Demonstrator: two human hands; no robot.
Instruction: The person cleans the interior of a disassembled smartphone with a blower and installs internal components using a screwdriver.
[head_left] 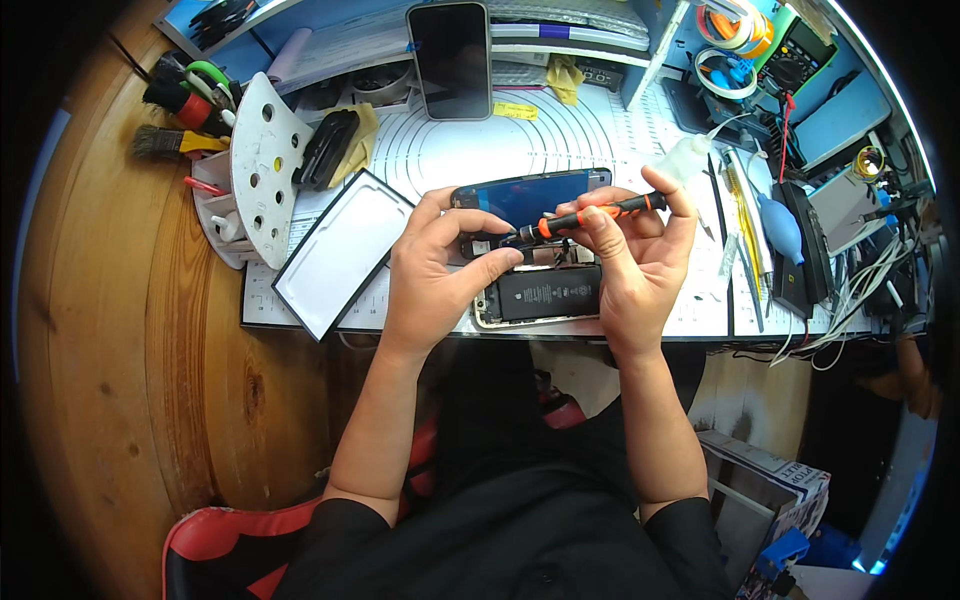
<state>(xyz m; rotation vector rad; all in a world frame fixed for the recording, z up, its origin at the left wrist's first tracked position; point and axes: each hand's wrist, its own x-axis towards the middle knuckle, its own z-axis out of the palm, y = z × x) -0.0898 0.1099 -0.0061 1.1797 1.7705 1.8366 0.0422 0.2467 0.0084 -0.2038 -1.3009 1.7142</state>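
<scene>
Orange-black screwdriver point(590, 214) in right hand point(630, 270) — left hand point(435, 280) steadies opened phone point(535, 285).

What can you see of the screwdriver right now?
The screwdriver is slim, with a black shaft section and orange grip bands, plastic by the look of it. It lies nearly level, tilted slightly up to the right, above the opened phone. The right hand pinches it along the handle, with a fingertip on its far end. Its tip points left, down toward the phone's upper inside, next to the left hand fingers. Whether the tip touches a screw cannot be told.
</scene>
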